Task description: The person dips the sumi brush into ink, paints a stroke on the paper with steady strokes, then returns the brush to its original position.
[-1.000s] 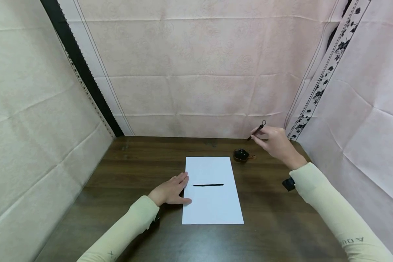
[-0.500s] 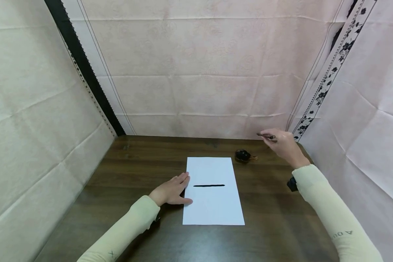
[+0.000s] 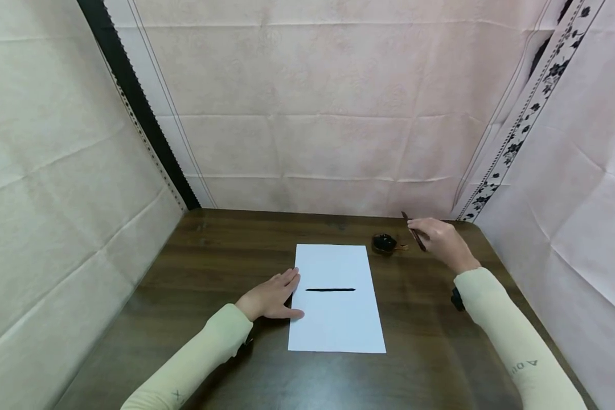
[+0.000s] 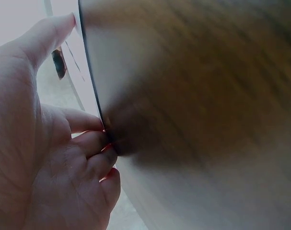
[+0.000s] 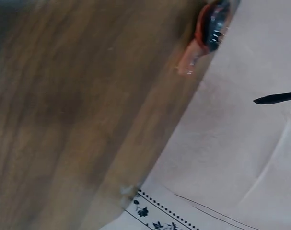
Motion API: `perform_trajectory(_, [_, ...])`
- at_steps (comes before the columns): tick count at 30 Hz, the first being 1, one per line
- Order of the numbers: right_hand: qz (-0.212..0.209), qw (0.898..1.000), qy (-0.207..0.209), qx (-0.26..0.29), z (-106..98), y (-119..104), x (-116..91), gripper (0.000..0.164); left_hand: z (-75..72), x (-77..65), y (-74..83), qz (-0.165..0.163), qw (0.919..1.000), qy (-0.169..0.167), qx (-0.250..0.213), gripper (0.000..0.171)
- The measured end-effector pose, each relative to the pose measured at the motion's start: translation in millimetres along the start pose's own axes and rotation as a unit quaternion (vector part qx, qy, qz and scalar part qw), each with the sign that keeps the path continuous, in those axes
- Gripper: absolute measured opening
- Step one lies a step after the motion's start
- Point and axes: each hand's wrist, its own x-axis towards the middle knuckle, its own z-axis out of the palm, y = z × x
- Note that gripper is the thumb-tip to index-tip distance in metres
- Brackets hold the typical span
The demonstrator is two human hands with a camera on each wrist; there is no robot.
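My right hand (image 3: 443, 242) pinches a dark, slim writing brush (image 3: 418, 241) at the back right of the table. The brush slants beside the ink dish; its black pointed tip (image 5: 275, 98) shows at the right edge of the right wrist view. A small dish of black ink (image 3: 384, 243) with an amber handle stands just left of that hand. White paper (image 3: 335, 324) lies mid-table, bearing one black horizontal stroke (image 3: 330, 290). On the paper's left edge rests my left hand (image 3: 270, 297), thumb spread from the fingers; the left wrist view shows its palm side (image 4: 54, 143).
The dark wooden table (image 3: 195, 273) is bordered by pale cloth walls at the back (image 3: 307, 142), left (image 3: 72, 199) and right (image 3: 584, 188). A floral strip (image 3: 512, 151) runs down the right corner, and a black band (image 3: 148, 119) down the left one.
My right hand has drawn slightly right and lower, turning the brush from upright-leaning to the opposite slant. My left hand stays on the paper. The view has shifted slightly.
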Motion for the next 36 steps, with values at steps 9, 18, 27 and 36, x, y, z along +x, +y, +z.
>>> perform_trajectory(9, [-0.02, 0.998, -0.057, -0.018, 11.4, -5.3, -19.8, 0.036, -0.8, 1.1, -0.3, -0.001, 1.0, 0.0, 0.005, 0.102])
perform_trajectory(18, [-0.038, 0.997, -0.059, -0.017, 28.1, -8.3, -36.7, 0.037, -0.5, 0.6, -0.5, -0.001, 1.0, -0.001, 0.006, 0.103])
perform_trajectory(27, [-0.048, 0.997, -0.067, -0.012, 43.9, -7.5, -52.3, 0.033, 0.3, 0.9, 0.0, -0.003, 1.0, -0.004, 0.001, 0.103])
perform_trajectory(36, [-0.069, 0.993, -0.098, -0.01, 46.9, -9.5, -56.1, 0.031, 0.9, 1.7, -1.5, -0.005, 1.0, -0.004, 0.001, 0.103])
